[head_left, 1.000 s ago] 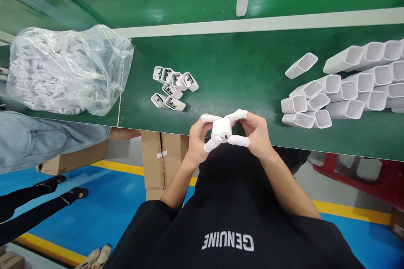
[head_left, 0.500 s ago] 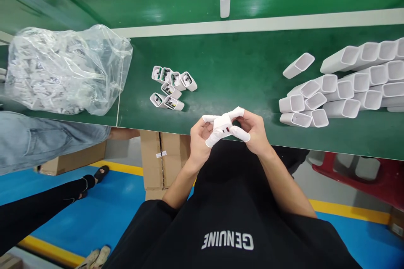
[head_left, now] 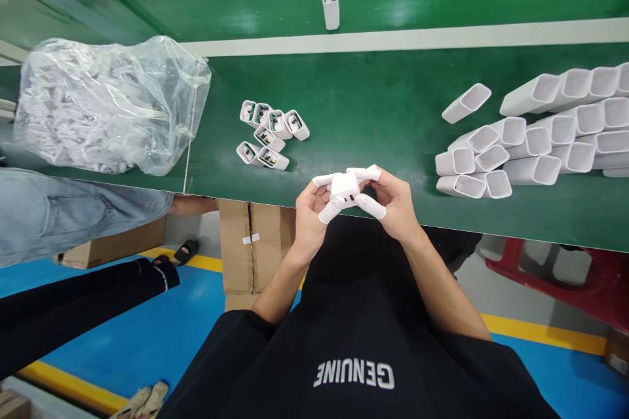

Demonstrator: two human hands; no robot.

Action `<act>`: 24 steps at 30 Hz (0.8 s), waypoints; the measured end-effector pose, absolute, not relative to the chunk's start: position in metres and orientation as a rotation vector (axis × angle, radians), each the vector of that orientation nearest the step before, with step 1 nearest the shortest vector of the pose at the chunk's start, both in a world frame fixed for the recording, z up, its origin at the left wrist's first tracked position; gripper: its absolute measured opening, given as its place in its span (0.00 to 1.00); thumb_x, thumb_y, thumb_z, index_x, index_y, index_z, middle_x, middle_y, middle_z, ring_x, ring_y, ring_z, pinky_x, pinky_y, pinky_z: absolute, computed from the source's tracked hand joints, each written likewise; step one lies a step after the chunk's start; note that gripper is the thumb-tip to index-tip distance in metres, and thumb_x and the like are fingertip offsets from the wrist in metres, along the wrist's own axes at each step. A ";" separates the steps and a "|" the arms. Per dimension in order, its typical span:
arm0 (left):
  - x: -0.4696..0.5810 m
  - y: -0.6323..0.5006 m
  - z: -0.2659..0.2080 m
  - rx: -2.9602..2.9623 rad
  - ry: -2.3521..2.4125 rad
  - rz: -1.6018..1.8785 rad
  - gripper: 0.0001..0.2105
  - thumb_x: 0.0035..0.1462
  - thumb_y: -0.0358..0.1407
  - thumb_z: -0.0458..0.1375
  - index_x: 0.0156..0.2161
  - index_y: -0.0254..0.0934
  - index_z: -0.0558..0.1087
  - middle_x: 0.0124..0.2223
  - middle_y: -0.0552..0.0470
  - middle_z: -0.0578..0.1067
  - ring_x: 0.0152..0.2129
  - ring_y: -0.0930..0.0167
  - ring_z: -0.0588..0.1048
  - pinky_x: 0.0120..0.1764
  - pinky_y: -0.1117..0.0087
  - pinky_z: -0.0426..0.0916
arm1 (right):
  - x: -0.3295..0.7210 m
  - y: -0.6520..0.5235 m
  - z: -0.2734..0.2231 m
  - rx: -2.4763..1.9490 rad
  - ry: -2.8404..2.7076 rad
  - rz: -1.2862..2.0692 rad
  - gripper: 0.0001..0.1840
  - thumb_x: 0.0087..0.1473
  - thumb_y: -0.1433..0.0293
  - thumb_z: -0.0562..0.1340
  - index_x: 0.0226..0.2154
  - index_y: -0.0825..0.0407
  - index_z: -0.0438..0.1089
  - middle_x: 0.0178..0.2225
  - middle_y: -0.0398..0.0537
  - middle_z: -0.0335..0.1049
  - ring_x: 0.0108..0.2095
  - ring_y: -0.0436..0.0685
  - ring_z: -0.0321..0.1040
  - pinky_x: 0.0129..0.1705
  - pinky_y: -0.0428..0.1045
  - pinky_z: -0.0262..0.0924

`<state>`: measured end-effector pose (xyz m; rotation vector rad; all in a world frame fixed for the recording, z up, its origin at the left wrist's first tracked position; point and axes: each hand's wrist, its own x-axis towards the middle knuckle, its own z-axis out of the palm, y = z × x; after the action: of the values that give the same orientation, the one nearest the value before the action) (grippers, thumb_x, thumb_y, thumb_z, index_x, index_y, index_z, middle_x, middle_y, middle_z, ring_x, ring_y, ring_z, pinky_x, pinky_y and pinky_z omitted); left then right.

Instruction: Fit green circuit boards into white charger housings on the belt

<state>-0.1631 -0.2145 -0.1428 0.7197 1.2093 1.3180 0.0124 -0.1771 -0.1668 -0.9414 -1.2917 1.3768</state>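
A small white charger (head_left: 344, 186) with a dark port and a reddish port on its near face is between my two hands, over the table's front edge. My left hand (head_left: 312, 215) pinches it from the left with thumb and fingertips. On its right side, my right hand (head_left: 393, 204) grips it the same way. White finger cots cover the thumbs and some fingertips. Left of my hands, several white casings with circuit boards inside (head_left: 268, 137) lie grouped on the green table (head_left: 373, 118).
Many hollow white casings (head_left: 533, 169) are stacked at the right, with a single casing (head_left: 466, 103) apart. A plastic bag of white parts (head_left: 108, 105) lies left. Beyond the pale strip (head_left: 417, 39) stands another filled casing (head_left: 331, 6). A red stool (head_left: 550, 275) is lower right; people stand left.
The charger has tipped, so its port face shows less. Beyond the strip, the lone filled casing has shifted left. At the left, a person's foot has moved right.
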 end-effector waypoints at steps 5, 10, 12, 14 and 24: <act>-0.163 -0.214 -0.144 0.714 1.170 1.292 0.22 0.55 0.47 0.82 0.49 0.38 0.84 0.47 0.45 0.87 0.43 0.65 0.86 0.48 0.65 0.83 | 0.013 -0.176 -0.163 -0.912 -1.288 1.381 0.19 0.61 0.53 0.79 0.47 0.46 0.83 0.36 0.43 0.77 0.37 0.56 0.73 0.44 0.55 0.73; -0.161 -0.213 -0.146 0.699 1.172 1.321 0.24 0.52 0.50 0.83 0.45 0.37 0.83 0.43 0.47 0.85 0.39 0.66 0.85 0.45 0.66 0.83 | 0.013 -0.175 -0.159 -0.929 -1.304 1.388 0.20 0.61 0.51 0.79 0.45 0.47 0.82 0.35 0.43 0.77 0.36 0.56 0.73 0.42 0.55 0.74; -0.157 -0.212 -0.146 0.678 1.173 1.331 0.25 0.51 0.51 0.84 0.42 0.37 0.82 0.41 0.48 0.85 0.37 0.67 0.85 0.42 0.67 0.83 | 0.012 -0.176 -0.158 -0.923 -1.293 1.406 0.20 0.61 0.51 0.79 0.44 0.47 0.82 0.35 0.44 0.77 0.36 0.56 0.73 0.41 0.55 0.74; -0.152 -0.212 -0.143 0.655 1.163 1.333 0.25 0.50 0.51 0.84 0.41 0.37 0.80 0.39 0.49 0.84 0.34 0.67 0.85 0.37 0.67 0.84 | 0.011 -0.176 -0.157 -0.910 -1.255 1.452 0.20 0.60 0.50 0.79 0.44 0.47 0.82 0.35 0.44 0.77 0.35 0.56 0.74 0.40 0.54 0.75; -0.136 -0.224 -0.129 0.521 1.004 1.198 0.27 0.64 0.58 0.73 0.56 0.41 0.77 0.51 0.45 0.86 0.38 0.63 0.87 0.42 0.58 0.87 | 0.014 -0.177 -0.170 -0.893 -1.194 1.324 0.24 0.61 0.50 0.78 0.54 0.44 0.85 0.38 0.45 0.76 0.38 0.58 0.74 0.43 0.56 0.75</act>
<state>-0.1357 -0.2242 -0.1290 0.5214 1.0036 1.1977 0.0141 -0.1770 -0.1698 -0.8930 -1.1941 1.3237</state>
